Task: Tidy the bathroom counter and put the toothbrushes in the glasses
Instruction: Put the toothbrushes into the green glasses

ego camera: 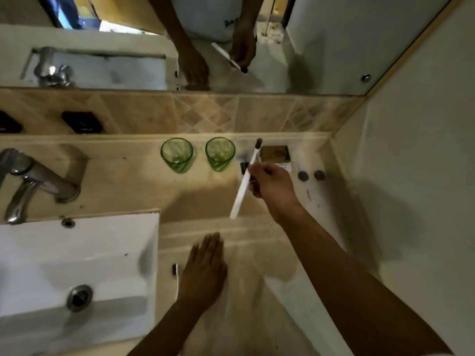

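Two green glasses stand upright and empty on the beige counter [128, 176], the left glass [176, 155] and the right glass [220, 153]. My right hand [272, 187] grips a white toothbrush [244, 185] with dark bristles, raised just right of the right glass, bristle end pointing to the wall. My left hand [204, 269] lies flat, fingers together, on the counter's near part. A second toothbrush [176, 276] lies partly hidden under its left edge, only the dark head and some white handle showing.
A white sink [77, 265] with a chrome tap [33, 183] fills the left. A small tray [275, 153] with a white packet sits behind my right hand; two round dark caps [311, 175] lie to its right. A mirror [334, 47] and tiled backsplash rise behind.
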Demonstrator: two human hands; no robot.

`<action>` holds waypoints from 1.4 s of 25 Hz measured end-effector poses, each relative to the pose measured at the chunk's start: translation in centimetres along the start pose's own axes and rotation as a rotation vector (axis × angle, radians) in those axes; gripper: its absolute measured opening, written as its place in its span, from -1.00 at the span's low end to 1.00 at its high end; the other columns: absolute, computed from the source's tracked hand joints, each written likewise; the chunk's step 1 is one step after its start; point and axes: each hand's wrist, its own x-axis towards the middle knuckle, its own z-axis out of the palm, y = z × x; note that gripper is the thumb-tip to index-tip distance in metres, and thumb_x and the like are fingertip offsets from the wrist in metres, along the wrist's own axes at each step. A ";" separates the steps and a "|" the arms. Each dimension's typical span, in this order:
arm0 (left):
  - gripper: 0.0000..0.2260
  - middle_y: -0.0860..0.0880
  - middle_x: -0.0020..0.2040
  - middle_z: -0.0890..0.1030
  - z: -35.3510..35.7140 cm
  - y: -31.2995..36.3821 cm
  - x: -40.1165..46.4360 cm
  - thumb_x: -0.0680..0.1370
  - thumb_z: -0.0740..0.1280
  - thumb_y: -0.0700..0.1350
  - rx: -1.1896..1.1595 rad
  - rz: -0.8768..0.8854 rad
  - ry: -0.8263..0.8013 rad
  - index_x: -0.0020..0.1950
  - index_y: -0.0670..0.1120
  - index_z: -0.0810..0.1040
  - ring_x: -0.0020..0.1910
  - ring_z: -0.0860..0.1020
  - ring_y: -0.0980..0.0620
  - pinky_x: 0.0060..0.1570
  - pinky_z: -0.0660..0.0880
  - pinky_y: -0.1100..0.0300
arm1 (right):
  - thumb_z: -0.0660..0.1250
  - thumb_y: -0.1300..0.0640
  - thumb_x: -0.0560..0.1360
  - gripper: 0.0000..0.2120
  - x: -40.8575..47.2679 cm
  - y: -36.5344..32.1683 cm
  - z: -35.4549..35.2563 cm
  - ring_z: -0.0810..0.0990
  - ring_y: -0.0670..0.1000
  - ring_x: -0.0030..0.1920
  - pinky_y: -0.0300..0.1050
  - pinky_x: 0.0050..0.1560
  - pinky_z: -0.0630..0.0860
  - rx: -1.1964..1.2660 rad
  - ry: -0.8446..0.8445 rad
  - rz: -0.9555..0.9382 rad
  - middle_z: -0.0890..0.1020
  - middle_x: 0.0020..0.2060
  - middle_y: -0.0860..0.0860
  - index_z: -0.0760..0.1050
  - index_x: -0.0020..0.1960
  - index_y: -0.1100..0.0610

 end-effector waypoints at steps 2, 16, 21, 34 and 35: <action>-0.46 -0.14 0.57 0.24 -1.0 -1.2 3.8 0.61 0.08 0.08 0.027 -0.014 0.008 0.55 -0.11 0.28 0.56 0.20 -0.15 0.47 0.09 -0.11 | 0.32 0.22 0.57 -0.81 2.4 -1.8 1.1 0.48 0.04 -0.38 -0.07 -0.33 0.43 0.026 -0.023 -0.049 0.57 -0.39 0.09 0.58 0.03 0.36; -0.36 -0.02 0.63 0.01 -3.8 -6.8 10.6 0.57 0.11 0.20 0.054 -0.043 0.034 0.60 -0.01 0.11 0.61 -0.11 0.01 0.53 -0.01 -0.08 | 0.39 0.14 0.54 -0.93 9.4 -2.5 3.2 0.73 0.01 -0.20 -0.08 -0.20 0.65 -0.117 0.231 -0.324 0.73 -0.19 0.02 0.57 -0.04 0.15; -0.37 -0.03 0.63 0.04 -3.7 -6.6 10.6 0.57 0.11 0.18 0.040 -0.041 0.045 0.59 -0.02 0.12 0.61 -0.08 0.00 0.52 0.01 -0.09 | 0.40 0.10 0.53 -0.93 11.6 -1.5 3.5 0.70 -0.07 -0.30 -0.19 -0.27 0.60 -0.261 0.218 -0.336 0.72 -0.18 -0.01 0.58 -0.06 0.10; -0.37 -0.04 0.63 -0.03 -3.7 -6.5 10.7 0.59 0.06 0.22 0.043 -0.044 0.024 0.61 -0.01 0.05 0.61 -0.13 -0.01 0.52 -0.03 -0.09 | 0.45 0.03 0.47 -0.88 15.2 2.3 6.0 0.56 -0.17 -0.24 -0.50 -0.27 0.35 -0.509 0.129 -0.341 0.65 -0.22 -0.09 0.64 -0.13 0.09; -0.37 -0.05 0.63 -0.03 -3.8 -6.5 10.7 0.59 0.06 0.22 0.041 -0.045 0.023 0.60 -0.01 0.05 0.61 -0.13 -0.01 0.52 -0.03 -0.09 | 0.45 0.04 0.47 -0.88 15.2 2.3 6.1 0.55 -0.19 -0.25 -0.50 -0.27 0.35 -0.517 0.132 -0.356 0.64 -0.22 -0.09 0.63 -0.13 0.09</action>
